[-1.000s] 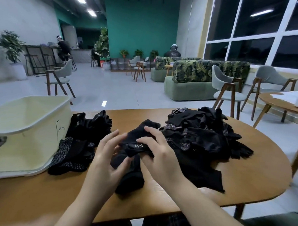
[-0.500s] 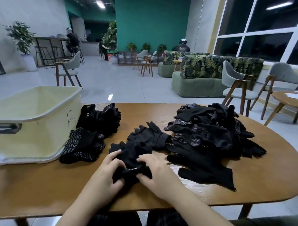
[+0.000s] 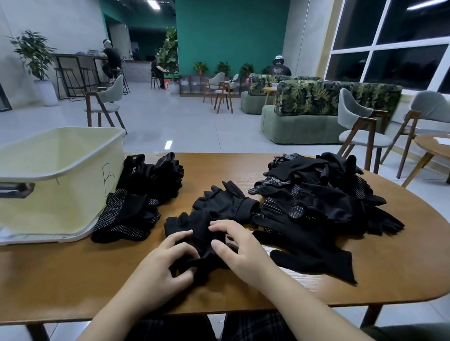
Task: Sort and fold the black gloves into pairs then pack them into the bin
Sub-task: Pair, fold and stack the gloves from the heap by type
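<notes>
Glove (image 3: 195,237) lowered onto wooden table (image 3: 401,279); both hands (image 3: 168,269) (image 3: 237,249) pinching it; lounge behind.

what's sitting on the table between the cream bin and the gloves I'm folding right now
In the head view, a dotted glove stack lies between the bin and the gloves being folded, close against the bin's corner.
</notes>
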`<state>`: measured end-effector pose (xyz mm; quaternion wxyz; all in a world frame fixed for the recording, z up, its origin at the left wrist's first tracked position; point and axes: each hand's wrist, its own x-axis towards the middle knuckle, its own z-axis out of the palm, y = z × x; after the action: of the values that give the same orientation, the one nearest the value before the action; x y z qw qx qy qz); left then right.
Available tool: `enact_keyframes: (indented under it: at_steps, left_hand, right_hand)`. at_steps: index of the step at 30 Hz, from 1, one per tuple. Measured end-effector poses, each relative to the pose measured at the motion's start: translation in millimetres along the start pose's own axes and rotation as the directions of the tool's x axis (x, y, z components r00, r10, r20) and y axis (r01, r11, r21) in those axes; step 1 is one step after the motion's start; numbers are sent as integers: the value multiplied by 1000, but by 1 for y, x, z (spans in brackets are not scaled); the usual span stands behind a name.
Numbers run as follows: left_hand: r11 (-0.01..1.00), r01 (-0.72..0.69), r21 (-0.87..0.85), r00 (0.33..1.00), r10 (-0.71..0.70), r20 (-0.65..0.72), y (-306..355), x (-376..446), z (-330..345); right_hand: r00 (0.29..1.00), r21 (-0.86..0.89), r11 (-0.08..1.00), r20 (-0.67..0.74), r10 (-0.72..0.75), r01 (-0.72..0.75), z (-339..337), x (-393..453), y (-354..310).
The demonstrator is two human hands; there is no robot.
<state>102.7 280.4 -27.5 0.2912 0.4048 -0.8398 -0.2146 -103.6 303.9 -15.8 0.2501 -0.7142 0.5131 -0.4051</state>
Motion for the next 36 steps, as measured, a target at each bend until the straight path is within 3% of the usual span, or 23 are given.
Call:
enact_keyframes:
  at_steps: [5,8,12,17,25,31,36]
  left_hand:
    - [999,35,-23,998,-33,62,1,0,-5]
    - [999,35,-29,997,-33,68,-1,0,-4]
    - [999,46,9,998,-46,30,-7,1,2]
    - [994,94,60,995,-96,32,-5,4,3]
    - [993,97,65,994,-100,36,-5,3,2]
    - [998,57,0,998,-57,-1,-8,1,2]
    - [998,63,0,998,-63,-7,-5,2,1]
  right_hand:
    - [996,-131,987,33,-88,91,6,5,-3]
    - [998,-182,982,12,-54,55,10,6,0]
    - [994,-282,958,-103,30,-58,9,9,3]
    - [958,-386,914,-286,7,-122,6,27,2]
    - [956,-495,818,-135,261,-293,-7,63,-12]
    - [954,-631,715,-218,208,-300,-3,66,-7]
    - [965,-504,832,-225,132,-232,-2,61,-7]
